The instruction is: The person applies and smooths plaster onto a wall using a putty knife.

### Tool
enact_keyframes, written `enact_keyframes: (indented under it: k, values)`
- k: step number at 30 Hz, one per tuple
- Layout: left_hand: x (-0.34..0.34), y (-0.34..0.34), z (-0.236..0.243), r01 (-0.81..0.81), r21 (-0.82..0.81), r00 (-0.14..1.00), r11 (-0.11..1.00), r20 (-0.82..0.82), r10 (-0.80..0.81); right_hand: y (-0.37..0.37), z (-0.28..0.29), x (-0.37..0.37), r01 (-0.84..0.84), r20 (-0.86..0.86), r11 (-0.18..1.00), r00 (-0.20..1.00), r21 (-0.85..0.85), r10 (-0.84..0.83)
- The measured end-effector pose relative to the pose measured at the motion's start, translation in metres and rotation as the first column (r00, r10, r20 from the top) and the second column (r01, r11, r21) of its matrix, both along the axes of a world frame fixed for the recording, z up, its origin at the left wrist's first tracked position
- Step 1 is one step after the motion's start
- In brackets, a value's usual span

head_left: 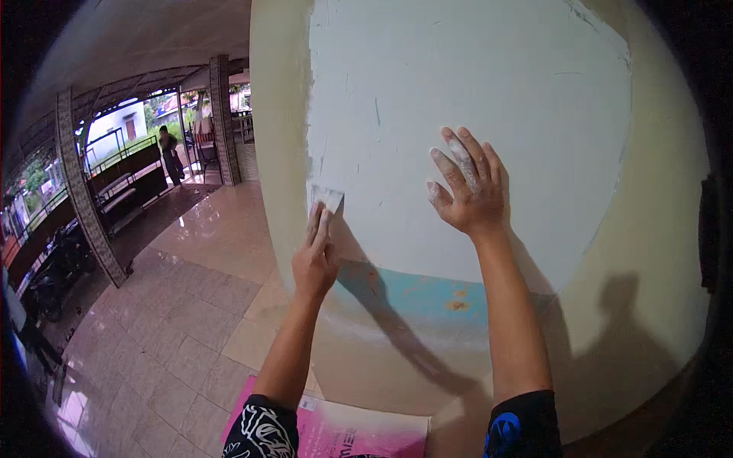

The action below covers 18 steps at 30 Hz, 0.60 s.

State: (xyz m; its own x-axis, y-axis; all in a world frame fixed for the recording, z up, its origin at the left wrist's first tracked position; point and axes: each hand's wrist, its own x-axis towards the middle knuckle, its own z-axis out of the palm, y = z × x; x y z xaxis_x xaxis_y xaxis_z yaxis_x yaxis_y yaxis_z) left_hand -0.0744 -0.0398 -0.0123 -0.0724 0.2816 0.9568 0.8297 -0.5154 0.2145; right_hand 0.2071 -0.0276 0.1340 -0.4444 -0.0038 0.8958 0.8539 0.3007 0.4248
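Observation:
A big smooth white patch [473, 84] covers much of the cream wall [279, 91] before me, with thin scratches and a ragged left edge. Near that edge, my left hand [314, 259] presses a small flat greyish-white piece [328, 198] against the surface, fingers stretched along it. Whether the piece is a scraper blade or folded sandpaper, I cannot tell. My right hand [473, 187], dusted white on its fingers, is spread on the patch with nothing in it. Below runs a turquoise strip [412, 290] with orange-brown spots.
A pink and cream printed sheet or package [366, 427] lies at the bottom. Tiled floor [183, 305] stretches left, past tiled pillars [84, 183]. Another person [169, 155] stands far off by the railing; someone else shows partly at the left rim. Parked motorbikes [57, 278] are nearby.

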Motion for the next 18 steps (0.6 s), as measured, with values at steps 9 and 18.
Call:
enact_keyframes:
  k: [9, 18]
  values:
    - [0.004, -0.004, -0.019, 0.018, -0.053, 1.000, 0.998, 0.002, -0.018, 0.001, -0.004, 0.004, 0.063, 0.024, 0.998, 0.998, -0.020, -0.063]
    - [-0.013, -0.007, -0.084, 0.041, -0.084, 0.999, 0.996, 0.025, -0.039, -0.004, 0.001, -0.004, 0.031, 0.027, 1.000, 0.999, -0.003, -0.031]
